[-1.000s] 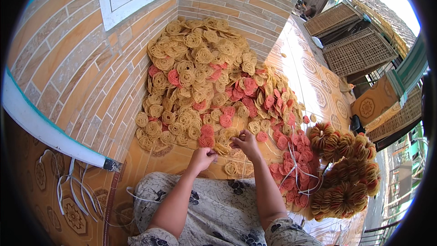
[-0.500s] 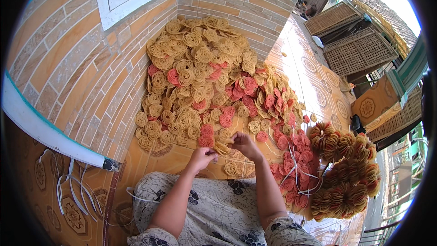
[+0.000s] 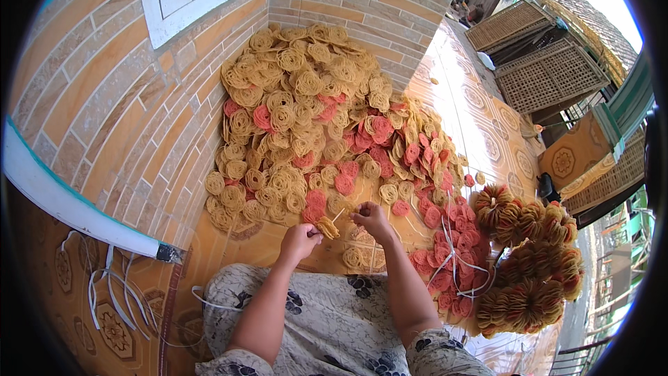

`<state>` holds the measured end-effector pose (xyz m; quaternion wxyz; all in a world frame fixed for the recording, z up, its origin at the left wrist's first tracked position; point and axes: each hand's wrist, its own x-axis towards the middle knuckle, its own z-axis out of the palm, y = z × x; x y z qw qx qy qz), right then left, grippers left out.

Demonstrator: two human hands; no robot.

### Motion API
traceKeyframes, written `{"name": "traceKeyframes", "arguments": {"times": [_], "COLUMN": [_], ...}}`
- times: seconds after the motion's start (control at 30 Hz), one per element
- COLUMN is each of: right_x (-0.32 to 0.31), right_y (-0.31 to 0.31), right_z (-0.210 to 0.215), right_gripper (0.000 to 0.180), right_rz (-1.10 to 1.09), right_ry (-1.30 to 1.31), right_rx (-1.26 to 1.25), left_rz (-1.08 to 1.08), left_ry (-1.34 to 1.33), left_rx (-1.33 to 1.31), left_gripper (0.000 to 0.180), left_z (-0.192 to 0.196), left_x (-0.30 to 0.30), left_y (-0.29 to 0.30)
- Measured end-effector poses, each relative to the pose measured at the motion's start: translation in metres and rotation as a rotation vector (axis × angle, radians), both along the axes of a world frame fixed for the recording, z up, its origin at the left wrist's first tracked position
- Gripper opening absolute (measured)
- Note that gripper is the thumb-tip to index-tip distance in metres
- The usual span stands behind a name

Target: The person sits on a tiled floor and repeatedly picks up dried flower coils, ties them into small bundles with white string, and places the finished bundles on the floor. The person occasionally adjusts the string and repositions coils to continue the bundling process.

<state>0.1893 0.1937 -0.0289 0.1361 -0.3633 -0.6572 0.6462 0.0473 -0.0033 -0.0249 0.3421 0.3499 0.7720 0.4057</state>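
In front of my lap, my left hand is closed on a small stack of tan swirled crackers, seen mostly edge-on. A short white strip sticks up from that stack toward my other hand. To the right, my right hand is pinched, its fingertips apart from the stack; a small yellowish bit shows at them, too small to name. Just beyond both hands lie pink swirled crackers and the near edge of a large heap of tan crackers mixed with pink ones.
Pink crackers lie at my right with white strips across them. Bundles of strung crackers stand farther right. A brick-patterned wall closes the left side. White strips hang at lower left. Woven racks stand at far right.
My hands have drawn apart: the left moved slightly left with the stack of crackers, the right slightly right. The white strip between them now shows.
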Motion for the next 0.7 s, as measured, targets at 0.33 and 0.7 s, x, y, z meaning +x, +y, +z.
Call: {"name": "traceKeyframes", "arguments": {"times": [0.33,0.7], "right_x": [-0.019,-0.036], "right_y": [-0.014,-0.007], "right_z": [0.013,-0.019], "right_gripper": [0.031,0.035], "right_rz": [0.21,0.111], "right_ry": [-0.191,-0.098], "right_rx": [0.571,0.32], "left_rz": [0.101,0.074], "left_ry": [0.018,0.014], "left_rx": [-0.008,0.011], "left_gripper": [0.017,0.016], "left_z": [0.003,0.003], "left_x": [-0.002,-0.002], "left_y": [-0.001,-0.001]}}
